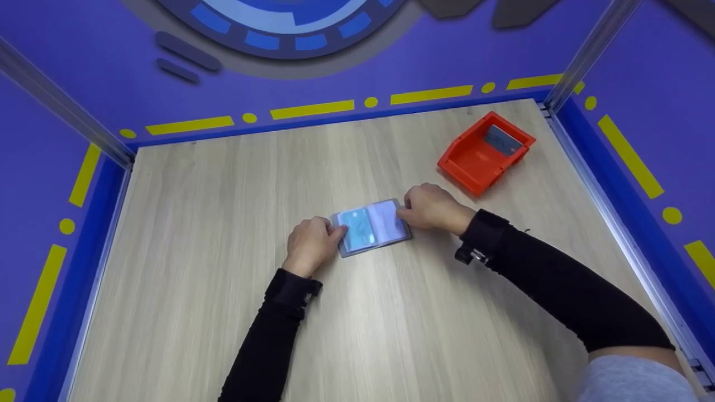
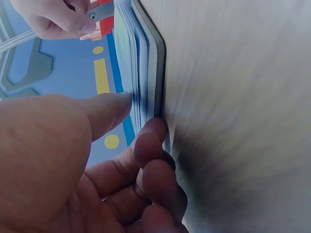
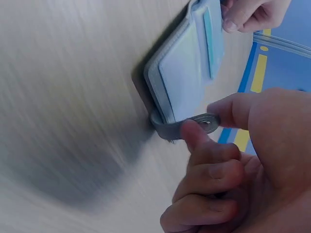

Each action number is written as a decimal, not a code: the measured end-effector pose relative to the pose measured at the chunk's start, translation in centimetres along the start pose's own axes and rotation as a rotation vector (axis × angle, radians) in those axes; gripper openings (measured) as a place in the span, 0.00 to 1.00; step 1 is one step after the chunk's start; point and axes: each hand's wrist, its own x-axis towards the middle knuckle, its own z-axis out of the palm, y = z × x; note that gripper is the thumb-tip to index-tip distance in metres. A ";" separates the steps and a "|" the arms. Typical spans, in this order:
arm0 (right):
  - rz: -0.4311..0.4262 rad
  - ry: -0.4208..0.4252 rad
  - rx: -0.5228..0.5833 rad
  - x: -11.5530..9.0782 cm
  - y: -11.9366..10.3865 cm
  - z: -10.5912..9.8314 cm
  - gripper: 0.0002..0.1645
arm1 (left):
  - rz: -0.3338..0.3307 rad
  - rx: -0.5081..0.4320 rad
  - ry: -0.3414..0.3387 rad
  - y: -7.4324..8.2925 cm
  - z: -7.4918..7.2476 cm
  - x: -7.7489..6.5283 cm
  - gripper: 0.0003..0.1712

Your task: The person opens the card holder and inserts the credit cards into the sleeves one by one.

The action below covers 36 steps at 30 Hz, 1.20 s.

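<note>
A grey card wallet [image 1: 391,223] lies open on the wooden table, with pale sleeves and a blue-green card [image 1: 358,230] in its left half. At its left edge my left hand [image 1: 313,241] pinches the wallet, thumb on the stacked sleeves [image 2: 138,73] and fingers curled under the grey cover [image 2: 158,73]. My right hand [image 1: 431,206] is at the opposite edge. Its thumb and forefinger pinch a short grey strap [image 3: 170,129] with a metal snap, which bends up from the cover's edge in the right wrist view.
Toward the back right of the table [image 1: 223,195] stands a red plastic bin [image 1: 459,177] with a flat dark grey piece [image 1: 503,140] inside. Blue panels [image 1: 313,92] with yellow markings border the back and both sides.
</note>
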 end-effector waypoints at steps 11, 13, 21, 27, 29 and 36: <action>0.037 -0.043 0.042 -1.1 1.9 -1.5 0.20 | 0.018 0.021 0.007 0.0 0.0 -0.2 0.28; 0.035 -0.041 0.054 -1.2 2.2 -1.8 0.20 | 0.020 0.021 0.007 0.0 0.0 -0.2 0.27; 0.056 -0.028 0.117 -2.3 2.2 -4.0 0.22 | 0.031 0.024 0.016 0.0 -0.2 -0.2 0.28; 0.001 -0.002 0.126 -3.2 1.0 -5.4 0.22 | 0.045 0.022 0.020 0.1 -0.2 -0.1 0.27; -0.010 0.009 0.130 -3.2 0.6 -5.5 0.24 | 0.042 0.021 0.018 0.1 -0.2 -0.1 0.27; -0.081 0.008 0.194 -3.0 -0.3 -5.3 0.24 | 0.036 0.020 0.019 0.1 -0.1 -0.1 0.26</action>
